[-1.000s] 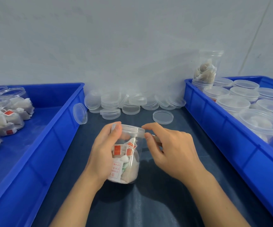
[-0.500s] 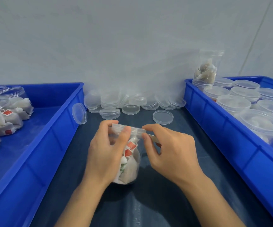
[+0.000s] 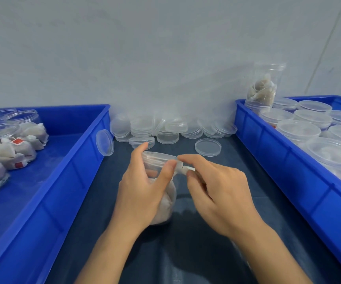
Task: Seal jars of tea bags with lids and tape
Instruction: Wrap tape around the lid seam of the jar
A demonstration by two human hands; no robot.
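A clear plastic jar [image 3: 166,203] packed with tea bags stands on the dark mat in the middle, a clear lid [image 3: 158,156] on its top. My left hand [image 3: 143,189] wraps around the jar's side, thumb pressed near the lid's rim. My right hand [image 3: 214,189] sits just right of the lid and pinches a strip of clear tape [image 3: 182,169] at the rim between thumb and forefinger. The jar's lower part is mostly hidden behind my left hand.
A pile of loose clear lids [image 3: 165,128] lies against the wall, one lid [image 3: 208,147] flat on the mat. The left blue bin [image 3: 67,173] holds open jars of tea bags [image 3: 12,146]. The right blue bin [image 3: 288,160] holds lidded jars [image 3: 333,154].
My left hand has turned the jar, so the red labels have gone out of sight. My right hand has shifted slightly right, drawing the tape along the lid's rim.
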